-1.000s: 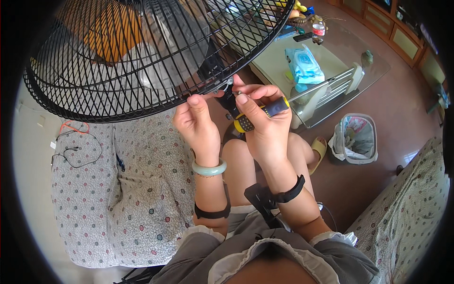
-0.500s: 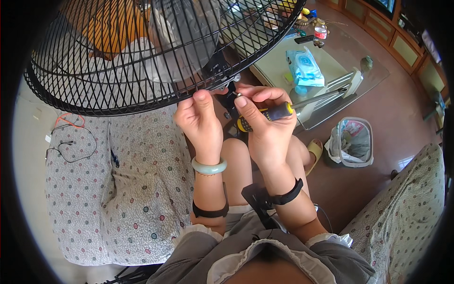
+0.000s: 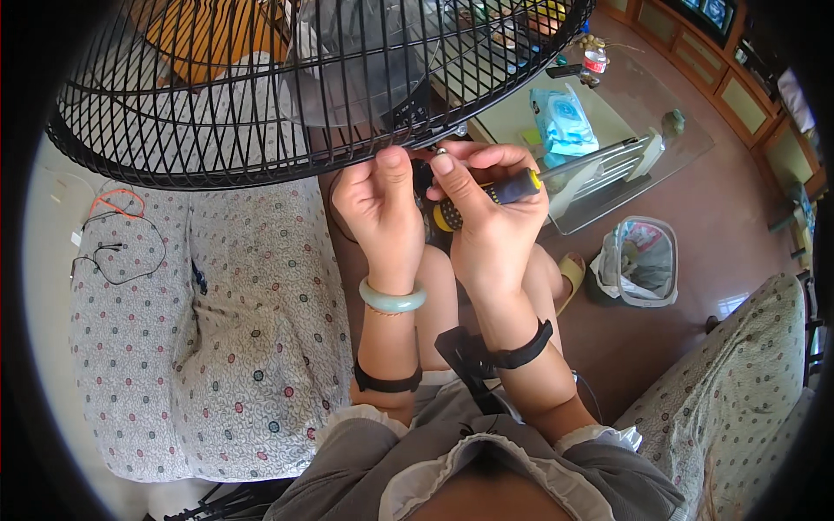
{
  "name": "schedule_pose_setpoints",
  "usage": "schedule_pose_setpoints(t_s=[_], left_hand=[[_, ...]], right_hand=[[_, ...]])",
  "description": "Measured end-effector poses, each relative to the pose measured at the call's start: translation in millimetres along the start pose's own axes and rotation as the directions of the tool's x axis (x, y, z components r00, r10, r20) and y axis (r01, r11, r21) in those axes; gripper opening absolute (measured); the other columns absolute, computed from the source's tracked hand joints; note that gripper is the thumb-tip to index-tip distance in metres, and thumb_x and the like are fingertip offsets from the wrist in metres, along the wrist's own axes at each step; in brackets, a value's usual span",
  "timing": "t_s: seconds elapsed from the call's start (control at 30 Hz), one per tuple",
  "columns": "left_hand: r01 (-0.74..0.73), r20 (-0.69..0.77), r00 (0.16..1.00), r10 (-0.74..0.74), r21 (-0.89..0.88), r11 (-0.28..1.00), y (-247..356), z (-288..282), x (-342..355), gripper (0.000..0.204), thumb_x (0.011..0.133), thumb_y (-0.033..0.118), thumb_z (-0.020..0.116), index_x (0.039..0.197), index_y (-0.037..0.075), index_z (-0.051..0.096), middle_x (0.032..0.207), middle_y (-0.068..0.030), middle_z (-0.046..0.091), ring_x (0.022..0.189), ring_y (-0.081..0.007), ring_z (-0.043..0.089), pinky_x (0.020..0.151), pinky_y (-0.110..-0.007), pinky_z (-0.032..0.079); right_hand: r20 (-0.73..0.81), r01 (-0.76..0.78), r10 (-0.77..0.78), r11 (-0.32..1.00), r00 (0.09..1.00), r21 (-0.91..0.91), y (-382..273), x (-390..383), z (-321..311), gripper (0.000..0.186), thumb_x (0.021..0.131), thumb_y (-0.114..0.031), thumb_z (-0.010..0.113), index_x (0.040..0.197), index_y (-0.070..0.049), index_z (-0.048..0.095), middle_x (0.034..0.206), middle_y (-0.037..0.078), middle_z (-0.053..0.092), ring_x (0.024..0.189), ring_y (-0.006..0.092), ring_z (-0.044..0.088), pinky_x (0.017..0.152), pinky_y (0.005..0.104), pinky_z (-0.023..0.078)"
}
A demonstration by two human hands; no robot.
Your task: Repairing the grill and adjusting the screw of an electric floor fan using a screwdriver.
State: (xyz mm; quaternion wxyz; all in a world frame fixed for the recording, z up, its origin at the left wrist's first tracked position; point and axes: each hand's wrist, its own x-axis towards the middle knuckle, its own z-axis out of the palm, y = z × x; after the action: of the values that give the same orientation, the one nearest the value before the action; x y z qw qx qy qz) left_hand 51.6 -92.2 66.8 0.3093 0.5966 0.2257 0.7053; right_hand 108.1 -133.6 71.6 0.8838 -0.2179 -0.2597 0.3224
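A black wire fan guard [image 3: 261, 95] fills the top of the view, with a clear fan blade behind it. My left hand [image 3: 380, 204] pinches the guard's lower rim between thumb and fingers. My right hand [image 3: 486, 217] grips a screwdriver [image 3: 491, 193] with a black and yellow handle and also pinches a small silver screw [image 3: 440, 151] at the rim, close to my left thumb. A pale green bangle [image 3: 393, 300] circles my left wrist. Both wrists wear black straps.
A dotted fabric cushion [image 3: 217, 347] lies at my left with thin cables [image 3: 122, 252] on it. A glass table [image 3: 625, 113] at upper right carries a blue wipes pack [image 3: 563, 117]. A lined waste bin [image 3: 641, 260] stands on the brown floor.
The fan guard and both hands have shifted slightly right and up in view. My right fingers have come up to the rim with the screw.
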Motion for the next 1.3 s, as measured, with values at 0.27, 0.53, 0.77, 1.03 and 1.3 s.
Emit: schedule_pose_setpoints(t_s=[0.27,0.53,0.77,1.03,1.3], left_hand=[[0.001,-0.005,1.0,-0.001,-0.002,1.0,-1,0,1,0.041,0.086,0.036,0.05,0.073,-0.003,0.055,0.069,-0.0055,0.059,0.063,-0.0079,0.051,0.058,-0.021,0.041],[0.024,0.028,0.999,-0.025,0.032,0.999,-7,-3,1,0.041,0.086,0.036,0.05,0.074,-0.003,0.056,0.07,-0.0063,0.059,0.064,-0.0087,0.052,0.059,-0.021,0.041],[0.076,0.023,0.997,-0.075,-0.041,0.996,-6,-8,0,0.038,0.086,0.031,0.05,0.078,-0.005,0.055,0.075,-0.0091,0.06,0.067,-0.0112,0.054,0.061,-0.023,0.043],[0.176,0.1,0.983,-0.155,-0.261,0.949,-3,-8,1,0.03,0.087,0.024,0.05,0.085,-0.006,0.055,0.081,-0.0117,0.06,0.074,-0.0146,0.057,0.068,-0.026,0.046],[0.186,0.145,0.979,-0.143,-0.35,0.918,-1,-6,2,0.021,0.081,0.004,0.056,0.099,-0.006,0.054,0.088,-0.009,0.061,0.077,-0.0115,0.056,0.07,-0.022,0.045]], right_hand=[[-0.026,-0.046,0.046,0.999,0.999,0.006,-4,1,4,0.019,0.07,0.01,0.062,0.076,0.001,0.047,0.08,0.014,0.059,0.066,0.0137,0.058,0.056,0.0245,0.052],[-0.029,0.01,-0.012,0.998,1.0,-0.059,-3,2,-1,0.019,0.07,0.01,0.062,0.076,0.001,0.047,0.078,0.014,0.059,0.065,0.0135,0.059,0.057,0.0247,0.052],[0.014,-0.024,0.025,0.997,1.0,-0.074,-6,3,3,0.02,0.072,0.009,0.061,0.081,0.0,0.045,0.081,0.015,0.059,0.068,0.0193,0.061,0.057,0.0272,0.053],[0.0,-0.046,0.047,0.992,0.999,-0.113,-12,7,5,0.019,0.069,0.009,0.063,0.076,0.002,0.047,0.074,0.013,0.06,0.06,0.0142,0.06,0.053,0.0226,0.049],[0.021,-0.159,0.161,0.984,0.987,-0.083,-22,16,3,0.018,0.069,0.011,0.061,0.078,0.003,0.048,0.075,0.014,0.059,0.063,0.0181,0.061,0.054,0.0259,0.054]])
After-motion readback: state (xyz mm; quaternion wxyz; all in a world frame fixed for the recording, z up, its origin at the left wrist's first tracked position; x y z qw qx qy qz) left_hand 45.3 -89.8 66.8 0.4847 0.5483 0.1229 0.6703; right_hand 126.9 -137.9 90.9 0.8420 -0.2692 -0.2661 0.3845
